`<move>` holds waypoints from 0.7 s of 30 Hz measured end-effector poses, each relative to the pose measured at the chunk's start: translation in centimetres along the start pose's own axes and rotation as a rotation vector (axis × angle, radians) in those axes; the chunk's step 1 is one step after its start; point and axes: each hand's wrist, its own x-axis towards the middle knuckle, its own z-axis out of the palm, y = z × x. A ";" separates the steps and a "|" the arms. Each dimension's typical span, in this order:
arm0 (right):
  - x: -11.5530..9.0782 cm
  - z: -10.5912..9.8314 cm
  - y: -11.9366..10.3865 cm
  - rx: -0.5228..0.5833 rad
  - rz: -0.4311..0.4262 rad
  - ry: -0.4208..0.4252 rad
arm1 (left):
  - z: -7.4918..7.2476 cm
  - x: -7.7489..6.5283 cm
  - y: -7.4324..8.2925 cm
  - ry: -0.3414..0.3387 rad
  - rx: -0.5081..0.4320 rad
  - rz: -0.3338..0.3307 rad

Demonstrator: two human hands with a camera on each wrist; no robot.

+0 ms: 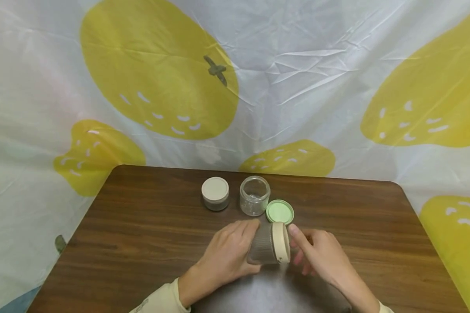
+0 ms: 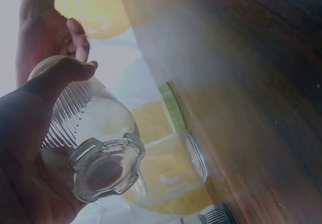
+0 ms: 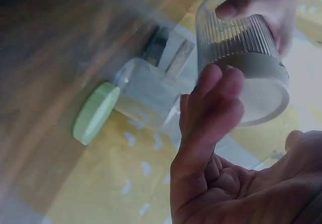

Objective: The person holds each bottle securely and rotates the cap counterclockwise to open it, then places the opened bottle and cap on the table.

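Observation:
In the head view my left hand (image 1: 229,252) grips a ribbed glass jar (image 1: 263,247) tipped on its side, its cream lid (image 1: 280,243) facing right. The left wrist view shows the jar's clear footed base (image 2: 105,171) and my thumb across the ribbed wall. My right hand (image 1: 323,254) is beside the lid with its fingers loosely bent. In the right wrist view, its fingertips (image 3: 232,78) overlap the lid's edge; I cannot tell if they touch it. The palm faces the lid and holds nothing.
An uncapped clear glass jar (image 1: 254,195) stands behind the hands. A green lid (image 1: 280,212) lies to its right, and a short jar with a whitish lid (image 1: 215,191) stands to its left. Behind the brown wooden table (image 1: 149,226) hangs a fruit-patterned cloth (image 1: 297,87).

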 end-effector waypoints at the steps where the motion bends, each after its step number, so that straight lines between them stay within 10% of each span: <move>1: 0.0 0.1 -0.3 -0.039 0.006 0.025 | 0.1 0.0 0.0 0.003 0.007 0.000; 11: -0.2 1.1 -1.3 -0.240 0.012 0.094 | 0.2 0.1 0.2 0.005 0.009 -0.006; 21: 0.2 1.9 -1.2 -0.212 -0.066 0.141 | 0.3 0.1 -0.1 0.015 0.000 -0.006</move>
